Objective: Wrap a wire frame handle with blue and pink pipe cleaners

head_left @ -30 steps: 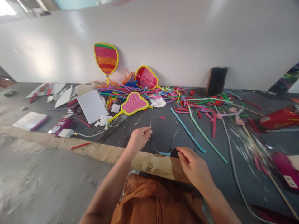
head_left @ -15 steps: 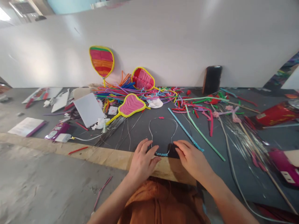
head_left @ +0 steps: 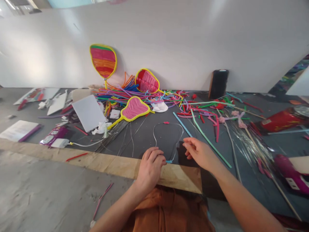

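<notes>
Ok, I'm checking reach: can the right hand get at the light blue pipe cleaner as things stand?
Probably yes: the right hand is beside the light blue pipe cleaner, hiding its near end from view, and nothing appears to lie across the visible stretch.

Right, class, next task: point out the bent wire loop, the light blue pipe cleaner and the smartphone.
Bent wire loop (head_left: 182, 130): head view, on the wire at its upper right curve.
Light blue pipe cleaner (head_left: 182, 124): head view, midway along its visible length.
Smartphone (head_left: 219, 84): head view, on its dark front.
</notes>
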A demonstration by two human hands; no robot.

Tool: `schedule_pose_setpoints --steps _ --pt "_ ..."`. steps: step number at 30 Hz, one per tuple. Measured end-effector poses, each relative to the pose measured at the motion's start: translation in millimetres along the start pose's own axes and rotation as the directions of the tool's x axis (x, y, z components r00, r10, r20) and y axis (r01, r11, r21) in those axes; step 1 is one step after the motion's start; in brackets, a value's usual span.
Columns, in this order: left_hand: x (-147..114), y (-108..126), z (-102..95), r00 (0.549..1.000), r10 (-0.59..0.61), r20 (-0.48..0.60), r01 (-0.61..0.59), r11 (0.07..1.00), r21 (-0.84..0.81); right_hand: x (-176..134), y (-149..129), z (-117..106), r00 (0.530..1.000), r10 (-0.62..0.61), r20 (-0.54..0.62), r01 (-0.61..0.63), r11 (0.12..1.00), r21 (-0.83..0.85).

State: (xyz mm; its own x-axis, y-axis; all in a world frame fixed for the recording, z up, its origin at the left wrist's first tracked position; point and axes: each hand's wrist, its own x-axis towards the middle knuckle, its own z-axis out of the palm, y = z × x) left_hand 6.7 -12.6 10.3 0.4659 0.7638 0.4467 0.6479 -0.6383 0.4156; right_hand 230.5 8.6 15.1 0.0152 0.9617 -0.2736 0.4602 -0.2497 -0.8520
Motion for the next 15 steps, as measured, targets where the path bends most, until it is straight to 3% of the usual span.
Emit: schedule_pose_setpoints --steps 2,5,9,11,13,15 --pt "3 1 -1.5 0.998 -0.003 -0.055 0.001 0.999 -0.033 4 -2 -2 0.994 0.087 0.069 -0.101 0.964 0.246" --pt "3 2 -1.9 0.997 0.013 -0.074 -0.015 0.999 -0.031 10 -5 2 0.982 0.119 0.150 -0.178 0.852 0.492" --pt "-3 3 1.9 1.000 -0.014 -0.026 0.012 0.998 -0.060 16 -8 8 0.976 0.049 0.214 -0.173 0.769 0.615" --pt "-5 3 3.2 0.987 -0.146 -0.071 0.130 0.973 -0.193 17 -9 6 0.980 -0.006 0.199 -0.127 0.751 0.649" --pt "-3 2 2.6 0.917 -0.374 -0.140 0.274 0.844 -0.461 17 -11 2 0.982 -0.071 0.178 -0.069 0.733 0.677" --pt "3 2 -0.1 0.788 -0.610 -0.079 0.334 0.532 -0.778 16 -13 -2 0.977 -0.135 0.164 -0.020 0.711 0.703"
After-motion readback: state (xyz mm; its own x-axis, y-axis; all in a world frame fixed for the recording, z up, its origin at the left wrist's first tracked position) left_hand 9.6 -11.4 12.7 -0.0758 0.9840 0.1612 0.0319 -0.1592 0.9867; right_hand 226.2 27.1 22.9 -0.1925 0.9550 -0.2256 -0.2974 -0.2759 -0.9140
